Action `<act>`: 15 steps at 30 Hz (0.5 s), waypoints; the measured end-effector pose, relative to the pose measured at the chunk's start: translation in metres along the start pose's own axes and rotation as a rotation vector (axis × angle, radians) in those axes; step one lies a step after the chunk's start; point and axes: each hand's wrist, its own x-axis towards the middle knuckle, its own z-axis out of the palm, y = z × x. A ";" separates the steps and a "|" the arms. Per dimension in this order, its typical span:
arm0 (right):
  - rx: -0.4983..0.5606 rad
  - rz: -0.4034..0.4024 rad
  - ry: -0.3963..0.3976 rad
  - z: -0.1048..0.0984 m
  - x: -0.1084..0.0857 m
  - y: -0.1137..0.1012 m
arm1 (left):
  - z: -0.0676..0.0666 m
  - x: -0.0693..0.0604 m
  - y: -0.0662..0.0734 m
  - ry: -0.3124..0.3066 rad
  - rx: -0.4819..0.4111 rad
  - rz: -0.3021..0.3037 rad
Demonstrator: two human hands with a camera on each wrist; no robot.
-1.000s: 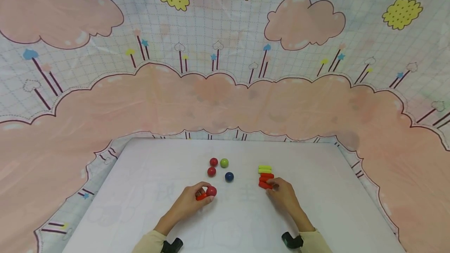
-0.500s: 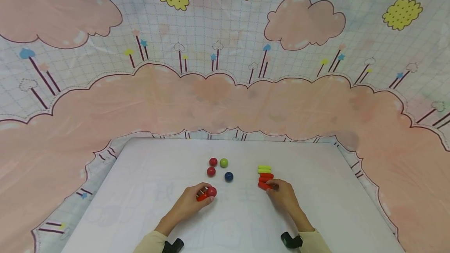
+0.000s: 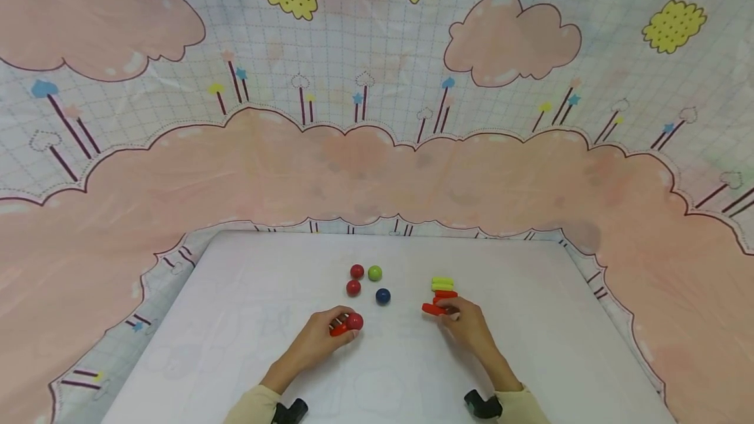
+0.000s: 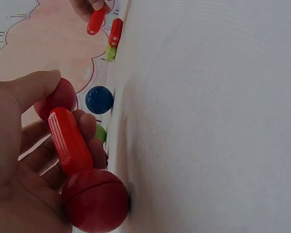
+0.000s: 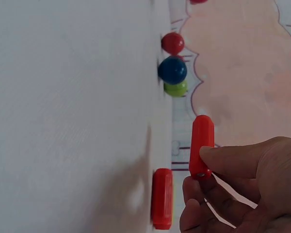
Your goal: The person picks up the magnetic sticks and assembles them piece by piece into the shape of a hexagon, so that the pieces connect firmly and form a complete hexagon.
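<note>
Your two hands are well apart above the near half of a white surface (image 3: pixel 530 345), each with something red in its grasp. Your left hand (image 3: pixel 318 339) grips a red piece made of a short ribbed rod (image 4: pixel 70 141) with a ball at each end; the left wrist view shows the upper ball (image 4: pixel 56 99) under your thumb and the lower ball (image 4: pixel 95 200) below your fingers, near the surface, though whether it touches there you cannot tell. Your right hand (image 3: pixel 469 327) pinches a single red rod (image 5: pixel 202 136) near one end, between thumb and fingers, and holds it raised off the surface with its free end pointing left, towards the other hand. Just beyond your right fingers, two more red rods (image 3: pixel 446 294) lie on the surface, the nearer partly hidden by your hand, and just past them lies a pair of yellow-green rods (image 3: pixel 442 282), side by side. Beyond your left hand sit four loose balls: a far red ball (image 3: pixel 357 271), a near red ball (image 3: pixel 353 288) just in front of it, a green ball (image 3: pixel 375 273) just right of the far red one, and a dark blue ball (image 3: pixel 383 296) nearer you. You wear pale yellow sleeves (image 3: pixel 252 404) with a black device (image 3: pixel 291 411) at each wrist. Behind the surface spreads a cloth (image 3: pixel 365 175) printed with pinkish clouds and yellow shapes.
</note>
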 end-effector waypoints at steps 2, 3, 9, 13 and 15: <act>0.007 -0.020 0.003 0.002 -0.001 -0.003 | 0.000 0.001 0.000 -0.003 0.006 -0.003; 0.009 -0.037 0.007 0.002 -0.001 -0.005 | 0.000 0.001 0.001 -0.005 0.009 -0.002; 0.036 -0.093 0.003 0.005 -0.002 -0.015 | 0.001 0.003 0.000 -0.004 0.022 -0.002; 0.033 -0.097 -0.020 0.007 -0.002 -0.022 | 0.002 0.003 -0.002 -0.002 0.015 -0.011; 0.035 -0.099 -0.030 0.008 -0.003 -0.025 | 0.002 0.003 -0.002 -0.003 0.016 -0.009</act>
